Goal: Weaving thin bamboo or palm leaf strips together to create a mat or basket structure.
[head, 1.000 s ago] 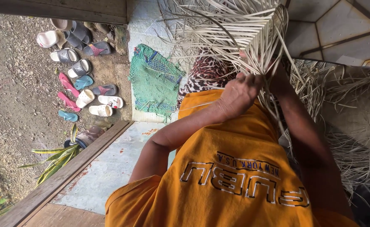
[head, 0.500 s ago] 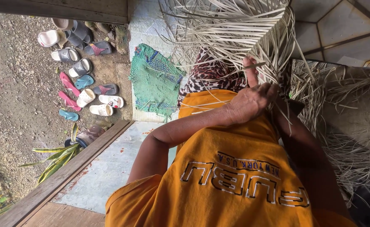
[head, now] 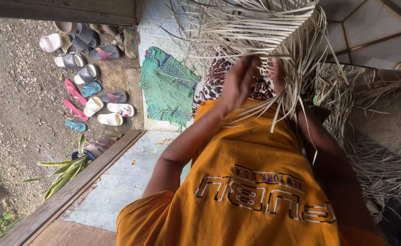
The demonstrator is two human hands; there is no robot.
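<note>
Dried palm strips (head: 255,32), half woven into a pale mat, fan out over the lap of a person in an orange shirt (head: 255,182), whose left hand (head: 239,84) is raised with its grip spread flat against the loose ends. The right hand (head: 277,75), just beside it, has its grip pinching a few strips. Farther left lie a green mat (head: 166,86) and scattered sandals (head: 88,91) on gravel.
</note>
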